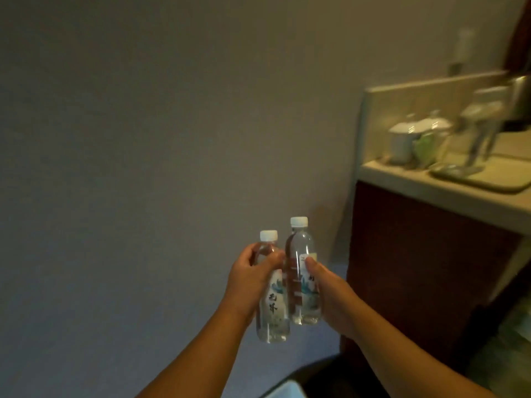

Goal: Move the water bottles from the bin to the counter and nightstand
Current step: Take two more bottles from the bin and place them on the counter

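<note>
Clear plastic with white caps, two water bottles are held upright in front of a plain grey wall, side by side and touching or very nearly so. The left hand (250, 278) wraps its fingers and thumb round the shorter-looking left bottle (272, 294) just below the neck, above a pale label with dark characters. The right hand (330, 291) grips the right bottle (304, 278) round its middle, the thumb pressed on the label; this bottle sits a little higher than the other. Both bottles are in the air, well apart from the counter (448, 193), which stands to the right: a pale top on a dark reddish-brown cabinet. On that top, blurred, stand a white lidded cup (400, 143), something green beside it, and clear glassware on a tray (488, 182); finer detail there cannot be made out. At the bottom edge a pale blue shape (284, 390) shows beside something dark.
</note>
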Available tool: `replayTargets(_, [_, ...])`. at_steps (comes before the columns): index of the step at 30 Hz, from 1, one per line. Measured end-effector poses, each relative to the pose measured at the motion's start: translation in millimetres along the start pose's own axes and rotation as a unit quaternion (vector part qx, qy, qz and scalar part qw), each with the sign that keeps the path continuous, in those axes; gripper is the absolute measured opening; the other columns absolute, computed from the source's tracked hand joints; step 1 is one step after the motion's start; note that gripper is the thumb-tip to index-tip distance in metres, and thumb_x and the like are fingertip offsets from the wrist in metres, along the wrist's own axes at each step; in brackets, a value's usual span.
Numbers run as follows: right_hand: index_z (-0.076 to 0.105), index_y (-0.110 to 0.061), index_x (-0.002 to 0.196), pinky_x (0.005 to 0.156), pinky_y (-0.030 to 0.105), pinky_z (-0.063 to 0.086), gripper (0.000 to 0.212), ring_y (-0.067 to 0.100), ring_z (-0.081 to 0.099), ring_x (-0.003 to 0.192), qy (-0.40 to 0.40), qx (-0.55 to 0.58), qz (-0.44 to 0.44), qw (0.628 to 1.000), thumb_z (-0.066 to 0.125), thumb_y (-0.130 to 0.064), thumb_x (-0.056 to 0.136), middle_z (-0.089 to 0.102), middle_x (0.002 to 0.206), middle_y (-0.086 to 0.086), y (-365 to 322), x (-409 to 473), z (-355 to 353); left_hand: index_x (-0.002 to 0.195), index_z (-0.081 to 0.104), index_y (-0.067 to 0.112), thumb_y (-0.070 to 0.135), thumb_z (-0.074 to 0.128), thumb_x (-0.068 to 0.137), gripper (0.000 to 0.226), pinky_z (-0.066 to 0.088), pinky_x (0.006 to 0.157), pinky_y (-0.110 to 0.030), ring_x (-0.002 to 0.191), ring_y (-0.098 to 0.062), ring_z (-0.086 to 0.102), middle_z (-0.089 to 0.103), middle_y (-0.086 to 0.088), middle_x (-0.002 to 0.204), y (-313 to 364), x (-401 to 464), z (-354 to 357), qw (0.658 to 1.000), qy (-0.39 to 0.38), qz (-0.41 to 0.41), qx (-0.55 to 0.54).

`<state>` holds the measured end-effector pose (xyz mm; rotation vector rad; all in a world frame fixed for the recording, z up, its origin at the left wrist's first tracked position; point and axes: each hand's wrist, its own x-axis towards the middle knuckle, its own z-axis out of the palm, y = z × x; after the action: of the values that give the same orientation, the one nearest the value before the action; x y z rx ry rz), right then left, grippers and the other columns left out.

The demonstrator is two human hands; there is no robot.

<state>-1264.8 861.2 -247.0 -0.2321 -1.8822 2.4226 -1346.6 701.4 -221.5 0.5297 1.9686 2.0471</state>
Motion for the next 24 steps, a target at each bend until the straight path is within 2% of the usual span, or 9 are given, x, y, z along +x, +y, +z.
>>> replayTargets(3, [0.065, -0.014, 0.126, 0.091, 0.055, 0.056, 0.060, 0.042, 0.067, 0.112, 0.022, 0.009, -0.063, 0.998, 0.064, -0.059, 0.087, 0.069, 0.122, 0.023, -77.7, -27.0, -16.6, 0.106, 0.072, 0.034, 0.053, 0.079, 0.070, 0.042, 0.062, 0.071, -0.036, 0.089, -0.024, 0.077, 0.078, -0.003, 0.101, 68.6, 10.8, 42.6, 0.998, -0.043, 0.037, -0.016])
replayTargets(6, [0.055, -0.005, 0.135, 0.101, 0.066, 0.045, 0.055, 0.047, 0.061, 0.119, 0.058, -0.002, -0.111, 0.992, 0.057, -0.044, 0.097, 0.063, 0.129, 0.028, -137.9, -53.7, -44.6, 0.108, 0.072, 0.035, 0.054, 0.078, 0.071, 0.042, 0.062, 0.074, -0.037, 0.092, -0.023, 0.076, 0.077, -0.002, 0.104, 124.6, 18.7, 92.1, 0.993, -0.087, 0.068, -0.034])
replayTargets(9, [0.054, -0.004, 0.135, 0.100, 0.062, 0.048, 0.049, 0.044, 0.063, 0.117, 0.102, -0.016, -0.146, 0.984, 0.058, -0.035, 0.098, 0.063, 0.129, 0.028, -189.2, -84.1, -79.6, 0.108, 0.069, 0.029, 0.048, 0.074, 0.077, 0.036, 0.062, 0.077, -0.043, 0.090, -0.027, 0.075, 0.077, -0.007, 0.103, 168.0, 23.4, 151.2, 0.987, -0.116, 0.097, -0.060])
replayTargets(11, [0.054, -0.007, 0.135, 0.098, 0.056, 0.052, 0.050, 0.040, 0.065, 0.115, 0.120, -0.027, -0.167, 0.978, 0.062, -0.037, 0.096, 0.064, 0.128, 0.026, -218.3, -101.7, -108.0, 0.108, 0.066, 0.023, 0.043, 0.069, 0.080, 0.035, 0.062, 0.075, -0.043, 0.087, -0.028, 0.074, 0.075, -0.014, 0.103, 191.1, 26.0, 195.1, 0.984, -0.117, 0.114, -0.076])
replayTargets(13, [0.054, -0.009, 0.136, 0.101, 0.059, 0.049, 0.054, 0.037, 0.065, 0.116, 0.122, -0.038, -0.177, 0.976, 0.063, -0.040, 0.093, 0.066, 0.128, 0.022, -242.2, -115.0, -140.1, 0.110, 0.064, 0.022, 0.043, 0.067, 0.079, 0.037, 0.061, 0.078, -0.048, 0.091, -0.031, 0.073, 0.072, -0.018, 0.107, 206.6, 29.7, 238.6, 0.981, -0.122, 0.126, -0.082])
replayTargets(16, [0.054, -0.013, 0.138, 0.101, 0.063, 0.047, 0.052, 0.040, 0.064, 0.117, 0.118, -0.031, -0.184, 0.975, 0.064, -0.040, 0.095, 0.066, 0.128, 0.021, -273.6, -128.7, -192.4, 0.118, 0.059, 0.022, 0.045, 0.073, 0.075, 0.052, 0.060, 0.084, -0.055, 0.098, -0.033, 0.072, 0.070, -0.014, 0.112, 223.8, 38.8, 300.5, 0.978, -0.130, 0.140, -0.081])
replayTargets(19, [0.052, -0.015, 0.138, 0.098, 0.057, 0.052, 0.051, 0.033, 0.069, 0.112, 0.133, -0.061, -0.207, 0.967, 0.062, -0.039, 0.094, 0.070, 0.123, 0.016, -295.9, -135.9, -244.6, 0.125, 0.052, 0.019, 0.047, 0.079, 0.069, 0.067, 0.060, 0.084, -0.057, 0.098, -0.031, 0.072, 0.067, -0.010, 0.116, 228.9, 48.6, 355.9, 0.979, -0.118, 0.147, -0.076])
replayTargets(21, [0.051, -0.014, 0.137, 0.095, 0.051, 0.055, 0.053, 0.029, 0.070, 0.110, 0.139, -0.057, -0.214, 0.965, 0.064, -0.039, 0.092, 0.072, 0.121, 0.013, -307.4, -134.6, -276.4, 0.120, 0.053, 0.025, 0.048, 0.080, 0.073, 0.059, 0.062, 0.079, -0.051, 0.096, -0.027, 0.073, 0.067, -0.007, 0.116, 227.4, 59.2, 386.9, 0.979, -0.102, 0.166, -0.067])
replayTargets(24, [0.052, -0.014, 0.134, 0.093, 0.050, 0.056, 0.054, 0.029, 0.070, 0.111, 0.137, -0.051, -0.215, 0.966, 0.066, -0.039, 0.088, 0.071, 0.122, 0.014, -321.5, -126.9, -318.0, 0.109, 0.052, 0.040, 0.048, 0.079, 0.079, 0.041, 0.059, 0.061, -0.025, 0.088, -0.011, 0.072, 0.064, 0.003, 0.113, 224.6, 77.2, 425.8, 0.975, -0.077, 0.206, -0.032])
